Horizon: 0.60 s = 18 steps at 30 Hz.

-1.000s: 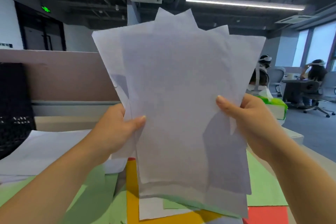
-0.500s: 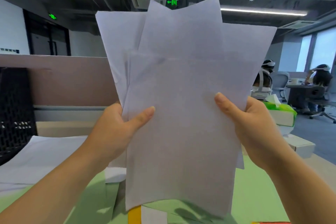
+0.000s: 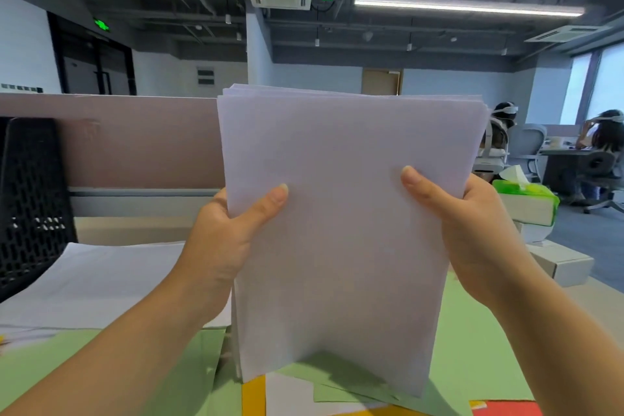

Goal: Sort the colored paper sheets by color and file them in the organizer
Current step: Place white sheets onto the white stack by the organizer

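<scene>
Nearest me, green sheets [image 3: 479,365] cover the desk, with a yellow sheet [image 3: 253,395] and a red sheet [image 3: 506,408] showing at the near edge. Above them I hold a squared stack of white sheets [image 3: 337,246] upright. My left hand [image 3: 223,246] grips its left edge and my right hand [image 3: 472,233] its right edge, thumbs on the front. A white pile [image 3: 101,280] lies to the left. The black mesh organizer [image 3: 30,199] stands at the far left.
</scene>
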Available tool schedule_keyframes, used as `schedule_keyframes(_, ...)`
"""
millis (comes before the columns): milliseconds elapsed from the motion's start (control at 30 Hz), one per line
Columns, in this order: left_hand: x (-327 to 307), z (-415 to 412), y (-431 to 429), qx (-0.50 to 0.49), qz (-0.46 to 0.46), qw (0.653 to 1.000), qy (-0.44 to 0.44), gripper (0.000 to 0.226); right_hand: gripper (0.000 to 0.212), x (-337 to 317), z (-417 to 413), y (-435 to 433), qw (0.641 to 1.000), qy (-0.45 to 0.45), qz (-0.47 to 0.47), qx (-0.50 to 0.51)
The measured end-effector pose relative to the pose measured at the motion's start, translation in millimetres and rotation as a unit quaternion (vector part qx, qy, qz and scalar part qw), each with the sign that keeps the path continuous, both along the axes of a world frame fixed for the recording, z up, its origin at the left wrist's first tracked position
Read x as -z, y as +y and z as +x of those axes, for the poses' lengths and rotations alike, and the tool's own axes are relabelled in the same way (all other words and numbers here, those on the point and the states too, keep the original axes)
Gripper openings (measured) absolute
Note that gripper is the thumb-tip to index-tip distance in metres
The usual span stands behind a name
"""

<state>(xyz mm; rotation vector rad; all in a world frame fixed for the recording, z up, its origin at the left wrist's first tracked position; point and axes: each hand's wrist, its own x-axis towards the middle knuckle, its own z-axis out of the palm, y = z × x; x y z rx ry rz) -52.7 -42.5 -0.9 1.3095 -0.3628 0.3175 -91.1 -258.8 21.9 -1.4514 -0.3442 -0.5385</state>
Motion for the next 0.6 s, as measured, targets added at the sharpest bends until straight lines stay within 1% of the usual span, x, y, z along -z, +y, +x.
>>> schedule_keyframes(33, 3, 1, -1, 0.013, -0.008, 1.0, 0.021, 0.036, 0.037, 1, 1, -1, 1.0, 0.006, 0.005, -0.005)
schedule_keyframes(100, 10, 2, -3, 0.004, 0.029, 0.999, 0.04, 0.031, 0.04, 5, 3, -1, 1.0, 0.016, 0.016, -0.01)
schedule_keyframes(200, 13, -2, -6, -0.065, 0.091, 0.994, 0.007, 0.017, 0.035, 9, 7, 1, 1.0, 0.02, 0.016, -0.002)
schedule_keyframes(267, 9, -4, -8, -0.096, 0.11, 0.989, -0.01, 0.018, 0.033, 11, 8, 1, 1.0, 0.027, 0.01, 0.006)
schedule_keyframes(300, 7, -3, -7, -0.11, 0.103, 0.989, -0.008, 0.02, 0.032, 13, 10, 1, 0.999, 0.039, 0.002, 0.021)
schedule_keyframes(367, 3, 3, -3, -0.113, 0.051, 0.992, 0.021, 0.021, 0.029, 20, 16, 0, 0.994, 0.082, -0.024, 0.075)
schedule_keyframes(433, -1, 10, 5, -0.083, -0.022, 0.994, 0.075, 0.02, 0.037, 32, 24, 5, 0.979, 0.153, -0.036, 0.132)
schedule_keyframes(467, -2, 13, 11, -0.07, -0.047, 0.991, 0.101, 0.019, 0.041, 38, 25, 12, 0.971, 0.197, -0.021, 0.135)
schedule_keyframes(500, -3, 17, 19, -0.066, -0.061, 0.988, 0.122, 0.018, 0.041, 45, 26, 20, 0.964, 0.24, 0.021, 0.111)
schedule_keyframes(533, -3, 21, 29, -0.07, -0.076, 0.985, 0.137, 0.017, 0.037, 51, 26, 32, 0.952, 0.286, 0.078, 0.074)
schedule_keyframes(600, -3, 28, 53, -0.084, -0.112, 0.978, 0.152, 0.016, 0.022, 61, 23, 61, 0.924, 0.345, 0.168, -0.011)
